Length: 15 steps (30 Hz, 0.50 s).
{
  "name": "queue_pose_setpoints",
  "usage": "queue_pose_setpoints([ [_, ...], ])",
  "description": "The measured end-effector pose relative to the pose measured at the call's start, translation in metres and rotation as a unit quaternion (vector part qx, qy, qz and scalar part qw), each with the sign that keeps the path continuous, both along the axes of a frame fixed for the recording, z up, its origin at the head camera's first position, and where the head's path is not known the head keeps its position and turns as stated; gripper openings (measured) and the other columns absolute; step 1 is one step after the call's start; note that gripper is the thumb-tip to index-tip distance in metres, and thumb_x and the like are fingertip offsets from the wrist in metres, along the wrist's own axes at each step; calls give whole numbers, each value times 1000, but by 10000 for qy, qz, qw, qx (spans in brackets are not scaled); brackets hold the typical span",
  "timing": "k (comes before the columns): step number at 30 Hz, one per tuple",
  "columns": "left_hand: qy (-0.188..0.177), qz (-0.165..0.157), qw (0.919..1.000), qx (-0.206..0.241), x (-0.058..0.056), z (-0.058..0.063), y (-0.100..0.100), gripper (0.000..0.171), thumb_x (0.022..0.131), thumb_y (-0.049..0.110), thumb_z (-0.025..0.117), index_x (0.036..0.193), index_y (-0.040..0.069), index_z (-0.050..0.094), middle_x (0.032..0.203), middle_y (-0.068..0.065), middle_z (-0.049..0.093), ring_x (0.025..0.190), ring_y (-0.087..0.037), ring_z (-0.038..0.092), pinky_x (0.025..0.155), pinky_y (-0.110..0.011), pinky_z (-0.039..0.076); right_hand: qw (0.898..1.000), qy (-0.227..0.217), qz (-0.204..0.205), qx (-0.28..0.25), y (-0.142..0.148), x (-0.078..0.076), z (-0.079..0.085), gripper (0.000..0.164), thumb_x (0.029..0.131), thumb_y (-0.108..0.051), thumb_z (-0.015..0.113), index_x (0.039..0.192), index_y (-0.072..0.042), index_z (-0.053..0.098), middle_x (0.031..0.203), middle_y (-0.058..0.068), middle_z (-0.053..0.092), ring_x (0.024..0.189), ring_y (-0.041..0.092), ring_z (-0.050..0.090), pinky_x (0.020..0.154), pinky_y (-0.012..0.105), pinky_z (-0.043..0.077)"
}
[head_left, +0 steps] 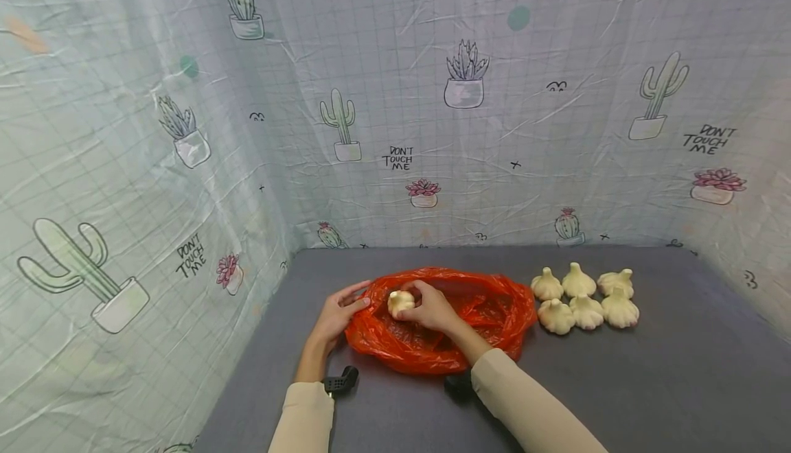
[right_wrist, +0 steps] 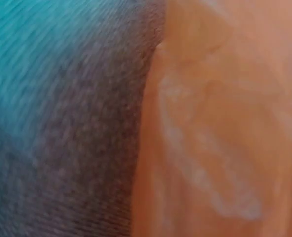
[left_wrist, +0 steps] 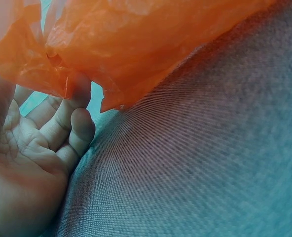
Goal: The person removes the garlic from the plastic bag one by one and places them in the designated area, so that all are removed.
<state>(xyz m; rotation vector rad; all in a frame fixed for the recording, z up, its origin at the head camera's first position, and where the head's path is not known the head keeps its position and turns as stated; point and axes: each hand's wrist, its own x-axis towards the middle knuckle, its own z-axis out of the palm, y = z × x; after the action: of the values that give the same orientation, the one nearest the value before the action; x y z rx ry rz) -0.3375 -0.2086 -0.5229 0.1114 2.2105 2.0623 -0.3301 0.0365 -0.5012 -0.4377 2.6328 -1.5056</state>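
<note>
A red plastic bag lies on the grey table with its mouth spread wide. At its left end my left hand pinches the bag's edge, thumb on the inner side. The left wrist view shows the same hand with its fingertips at the thin orange-looking plastic. My right hand grips a pale garlic bulb between thumb and fingers, over the left part of the bag's opening. In the right wrist view, the bag's plastic fills the right side and that hand is hidden.
To the right of the bag, several garlic bulbs stand close together in two rows. The grey cloth-covered table reaches back to a curtain printed with cacti, which also hangs at the left and right.
</note>
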Motion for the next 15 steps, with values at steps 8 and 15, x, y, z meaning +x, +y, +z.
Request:
queue_pose_setpoints([
  [8, -12, 6, 10000, -27, 0, -1, -1, 46, 94, 17, 75, 139, 16, 65, 123, -16, 71, 97, -17, 72, 78, -31, 60, 9997, 144, -75, 189, 4, 2, 0, 50, 79, -20, 90, 120, -11, 64, 108, 9, 70, 86, 17, 62, 70, 30, 52],
  [15, -16, 13, 10000, -47, 1, 0, -1, 46, 94, 19, 75, 138, 18, 66, 122, -15, 72, 97, -18, 72, 78, -32, 61, 9995, 220, 102, 213, 15, 8, 3, 47, 77, -20, 91, 115, -18, 64, 107, 5, 70, 87, 16, 61, 72, 29, 51],
])
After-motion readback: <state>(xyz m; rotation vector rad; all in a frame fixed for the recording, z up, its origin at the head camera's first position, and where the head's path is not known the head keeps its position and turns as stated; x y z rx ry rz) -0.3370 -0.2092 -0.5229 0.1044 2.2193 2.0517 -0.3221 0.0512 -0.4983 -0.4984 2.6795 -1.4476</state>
